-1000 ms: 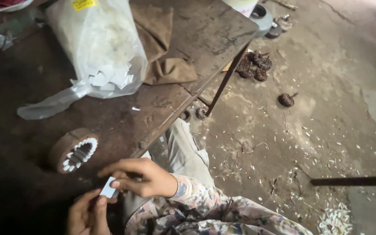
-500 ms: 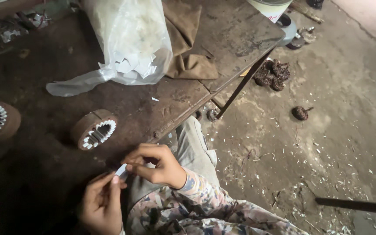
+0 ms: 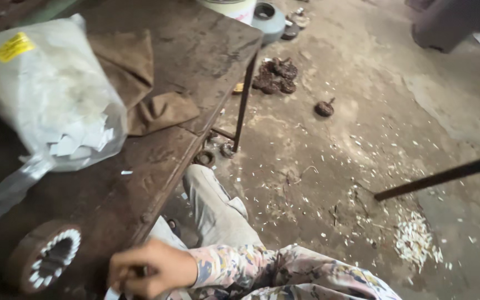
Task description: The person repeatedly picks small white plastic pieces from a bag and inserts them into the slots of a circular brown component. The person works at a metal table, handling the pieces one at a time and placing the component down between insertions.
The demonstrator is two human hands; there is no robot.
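My right hand [image 3: 151,269] sits low at the frame's bottom edge, over the near rim of the dark metal surface [image 3: 195,50], fingers clenched around something small; a sliver of white shows under them, probably a slip of insulation paper [image 3: 110,293], though blur keeps me from being sure. My left hand is out of view, so I cannot tell what it is doing. The round stator core [image 3: 43,255], white paper already lining its slots, lies on the surface just left of the hand. The risk I see: working this close to the rim, the slip could drop to the littered floor [image 3: 362,166], or crease under a tight pinch. Against half a second ago, the view has swung right, the left hand is gone, and the plastic bag of paper pieces [image 3: 56,111] sits farther left
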